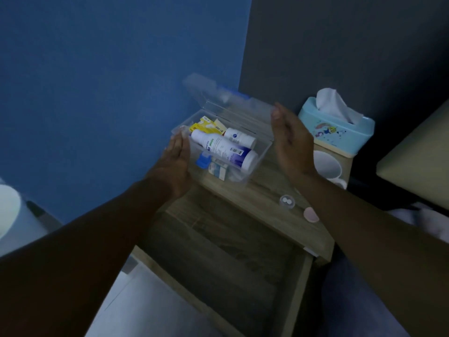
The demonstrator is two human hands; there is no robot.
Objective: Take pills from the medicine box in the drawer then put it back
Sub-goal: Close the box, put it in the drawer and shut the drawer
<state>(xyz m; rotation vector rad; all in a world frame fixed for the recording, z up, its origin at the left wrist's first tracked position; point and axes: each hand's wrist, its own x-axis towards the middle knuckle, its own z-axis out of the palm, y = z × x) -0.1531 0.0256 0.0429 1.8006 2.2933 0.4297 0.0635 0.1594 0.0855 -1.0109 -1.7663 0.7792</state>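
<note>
The clear medicine box (250, 164) sits on the wooden worktop (262, 203) of the nightstand, against the blue wall, and I place everything else by it. Its transparent lid (218, 98) stands tilted up and back from the box's far edge. My left hand (176, 161) rests flat against the box's left end, its fingers (178, 139) straight and together, not curled around anything. My right hand (291, 142) hovers just off the box's right end, palm facing it, fingers stretched and slightly apart, holding nothing; whether it touches the wall of the box I cannot tell. Inside the box lie a large white bottle (223, 149) on its side, a smaller white bottle (240, 138) behind it, a yellow packet (202, 124) at the far left, and a blue-capped item (202, 160) beside a small carton (218, 170) at the near side. Nearer me than the box, a small clear cup (287, 201) holds two white pills, with a pink lid (311, 214) just beside it. Below the box the drawer (218, 251) stands open. Right of the box sit a tissue box (340, 127) and a white mug (328, 166).
</note>
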